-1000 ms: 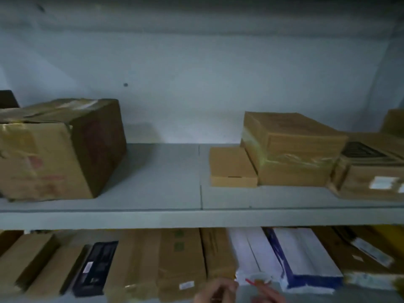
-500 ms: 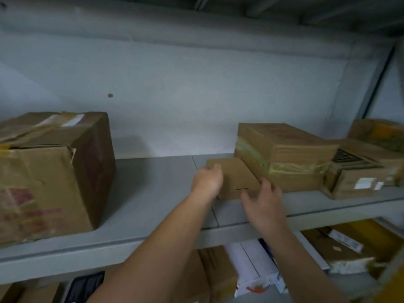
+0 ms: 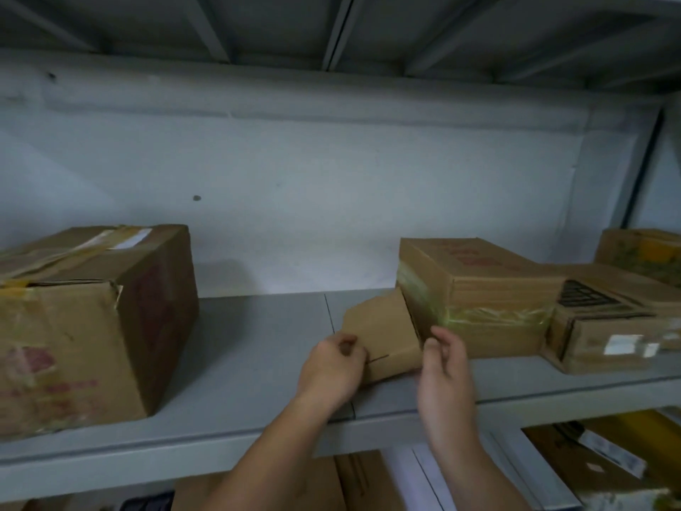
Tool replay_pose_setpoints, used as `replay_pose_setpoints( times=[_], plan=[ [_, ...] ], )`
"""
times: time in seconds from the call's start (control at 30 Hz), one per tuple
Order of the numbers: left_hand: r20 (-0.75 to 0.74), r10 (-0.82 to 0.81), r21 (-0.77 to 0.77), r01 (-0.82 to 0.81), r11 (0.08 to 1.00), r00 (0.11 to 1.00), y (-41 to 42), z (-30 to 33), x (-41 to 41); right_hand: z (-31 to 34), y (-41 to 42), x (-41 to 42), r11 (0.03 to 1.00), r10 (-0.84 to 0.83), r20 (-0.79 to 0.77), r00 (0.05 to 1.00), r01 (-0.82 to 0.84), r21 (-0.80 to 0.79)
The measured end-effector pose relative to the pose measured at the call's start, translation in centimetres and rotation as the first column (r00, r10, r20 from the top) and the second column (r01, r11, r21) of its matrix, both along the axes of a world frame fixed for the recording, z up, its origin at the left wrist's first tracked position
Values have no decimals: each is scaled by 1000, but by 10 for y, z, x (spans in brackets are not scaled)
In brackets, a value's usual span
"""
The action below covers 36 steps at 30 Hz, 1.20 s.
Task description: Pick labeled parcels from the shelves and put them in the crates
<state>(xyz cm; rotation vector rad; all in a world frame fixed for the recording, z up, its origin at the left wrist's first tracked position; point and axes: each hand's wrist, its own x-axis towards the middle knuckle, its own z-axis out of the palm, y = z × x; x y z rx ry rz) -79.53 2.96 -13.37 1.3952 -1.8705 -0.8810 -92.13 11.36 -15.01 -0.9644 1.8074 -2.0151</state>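
Two bare hands, left hand (image 3: 331, 366) and right hand (image 3: 444, 363), are clamped on a small flat brown cardboard parcel (image 3: 383, 331), tilted up off the grey metal shelf (image 3: 258, 344), apparently for lifting out.

shelf (image 3: 258, 344) grey | large box (image 3: 84, 326) left | small parcel (image 3: 383, 333) centre | taped box (image 3: 475, 293) right

A storeroom or warehouse: grey metal shelving (image 3: 258, 366) against a bare white wall (image 3: 294, 201) carries taped cardboard boxes (image 3: 84, 326), some with white labels (image 3: 622, 344), with more packed parcels (image 3: 597, 462) on the shelf below.
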Motion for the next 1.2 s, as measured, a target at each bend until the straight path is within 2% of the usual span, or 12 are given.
replay_pose_setpoints(
  times=[0.07,0.1,0.17,0.23,0.37,0.43,0.53,0.63,0.77,0.87,0.97,1.2],
  plan=[
    [-162,-4,81,17,997,987,8,2,10,6,-6,10,983,153,160,975,-133,-127],
    [-308,-35,158,88,983,951,12,4,13,7,-9,16,969,218,147,965,-196,-147],
    [-573,-52,260,241,935,818,23,11,21,10,-13,32,954,291,23,957,-288,-90],
    [-684,-17,259,264,929,729,26,13,29,11,-17,42,944,325,-120,938,-330,-28],
    [-833,31,285,380,880,553,17,14,61,15,-22,46,887,453,-87,887,-459,-60],
    [-865,-41,231,469,853,500,14,12,75,12,-28,46,861,501,-58,864,-504,-70],
    [-843,-129,142,448,883,522,14,8,85,8,-38,46,822,557,-15,831,-554,-131],
    [-883,-70,156,431,889,463,15,-1,90,5,-45,43,805,556,-76,828,-559,-198],
    [-933,70,205,362,909,352,20,-6,90,-3,-49,48,739,667,99,739,-640,-211],
    [-947,84,197,354,914,311,18,-10,92,-8,-45,51,677,736,193,649,-713,-184],
    [-958,103,197,355,914,267,15,-11,94,-8,-49,50,672,740,191,645,-720,-173],
    [-964,75,176,400,900,254,11,-14,93,-14,-56,45,675,738,191,648,-718,-172]
  ],
)
